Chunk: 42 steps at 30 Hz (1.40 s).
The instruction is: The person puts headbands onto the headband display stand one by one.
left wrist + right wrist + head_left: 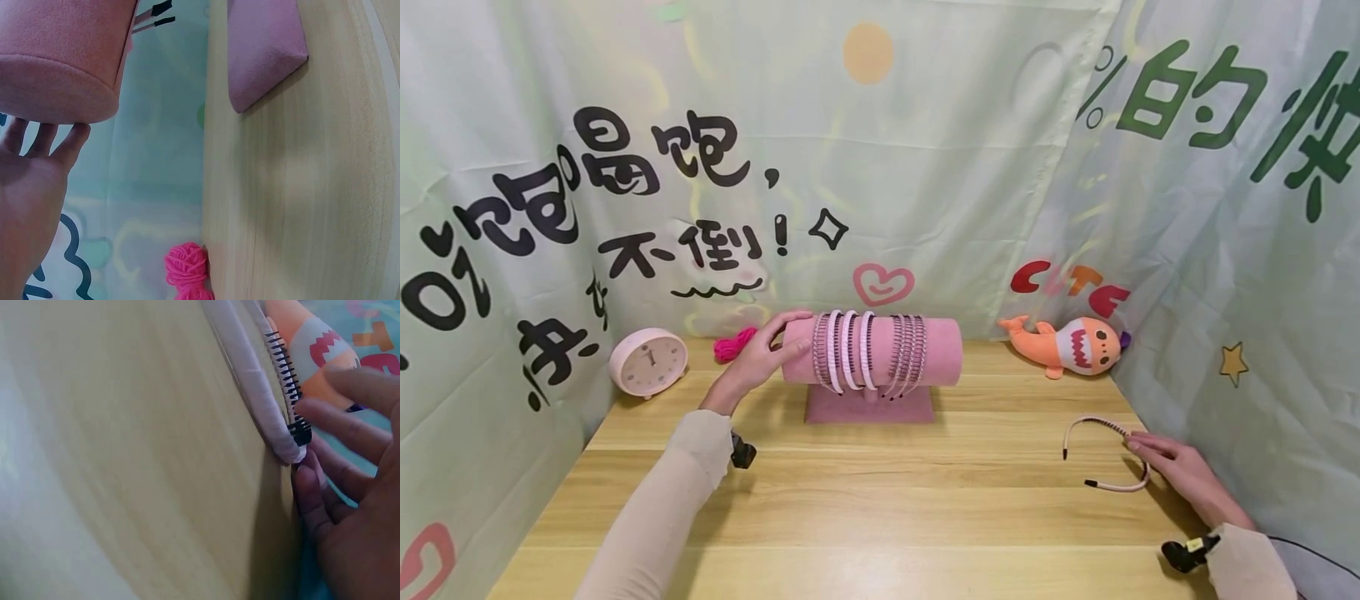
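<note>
In the head view, my left hand rests on the left end of a pink, suede-like headband stand. Its fingers look fairly straight against that end in the left wrist view, though the tips are partly hidden. Several headbands are looped over the roll, some pale and wrapped, others thin with teeth. At the right of the table, my right hand pinches a pale pink toothed headband by its curved part. Both dark end caps of this headband point left. Up close, black comb teeth line its inside.
Behind my left hand lie a pink alarm clock and a bundle of hot-pink yarn. An orange shark plush sits at the back right. Printed cloth encloses the wooden table at the back and sides.
</note>
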Motion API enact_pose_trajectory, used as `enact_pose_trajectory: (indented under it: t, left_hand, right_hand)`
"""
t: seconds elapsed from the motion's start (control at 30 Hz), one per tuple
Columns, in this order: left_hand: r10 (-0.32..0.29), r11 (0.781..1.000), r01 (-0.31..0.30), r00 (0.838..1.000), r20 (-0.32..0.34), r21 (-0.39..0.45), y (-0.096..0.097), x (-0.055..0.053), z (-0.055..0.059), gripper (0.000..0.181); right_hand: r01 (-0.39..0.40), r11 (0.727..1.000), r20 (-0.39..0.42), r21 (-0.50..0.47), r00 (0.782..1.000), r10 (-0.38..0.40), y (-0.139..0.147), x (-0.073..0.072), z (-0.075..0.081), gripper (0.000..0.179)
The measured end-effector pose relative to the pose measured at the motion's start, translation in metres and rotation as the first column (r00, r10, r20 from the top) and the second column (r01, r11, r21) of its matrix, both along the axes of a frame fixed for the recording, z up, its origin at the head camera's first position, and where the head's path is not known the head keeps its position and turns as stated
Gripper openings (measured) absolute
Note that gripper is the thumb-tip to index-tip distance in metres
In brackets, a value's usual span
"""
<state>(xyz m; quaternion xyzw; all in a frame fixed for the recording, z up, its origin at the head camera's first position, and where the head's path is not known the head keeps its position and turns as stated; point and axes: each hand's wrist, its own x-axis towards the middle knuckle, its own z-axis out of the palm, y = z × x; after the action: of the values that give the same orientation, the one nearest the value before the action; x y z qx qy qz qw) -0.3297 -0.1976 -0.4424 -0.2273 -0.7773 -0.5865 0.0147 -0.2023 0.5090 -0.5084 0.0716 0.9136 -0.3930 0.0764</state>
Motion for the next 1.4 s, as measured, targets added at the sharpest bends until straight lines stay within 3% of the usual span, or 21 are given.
enact_pose_trajectory:
  t: [0.23,0.5,0.67,0.93,1.03,1.2,1.4]
  left_hand:
    - [-0.003,1.0,0.003,1.0,0.003,0.002,0.002,0.001,0.001,0.054]
    - [0.0,1.0,0.0,1.0,-0.007,0.002,0.002,0.002,0.001,0.053]
    - [0.004,1.0,-0.004,1.0,-0.006,0.004,0.0,0.001,-0.001,0.052]
    - [-0.001,1.0,0.001,1.0,0.002,0.008,0.0,0.003,-0.001,0.053]
    - [0.0,1.0,0.0,1.0,0.0,0.002,0.0,0.003,-0.001,0.053]
    - [-0.003,1.0,0.003,1.0,-0.012,-0.001,0.001,0.002,0.001,0.054]
    - [-0.005,1.0,0.004,1.0,-0.016,-0.004,0.001,0.002,0.001,0.054]
  right_hand:
    - [0.007,0.999,0.018,0.039,1.0,-0.008,-0.006,-0.002,0.001,0.078]
    - [-0.023,0.994,-0.12,0.107,0.992,0.035,-0.007,0.003,0.003,0.062]
    - [-0.003,1.0,-0.16,0.015,0.987,0.005,-0.009,0.005,0.002,0.049]
    - [-0.002,0.994,-0.106,-0.111,0.994,-0.009,-0.01,0.003,0.004,0.031]
    - [-0.011,0.99,-0.084,-0.144,0.996,-0.002,-0.011,0.003,0.004,0.034]
    - [-0.025,0.984,-0.026,-0.179,0.999,0.02,-0.015,0.003,0.007,0.054]
    - [-0.02,0.979,0.019,-0.203,1.0,0.025,-0.017,0.001,0.007,0.057]
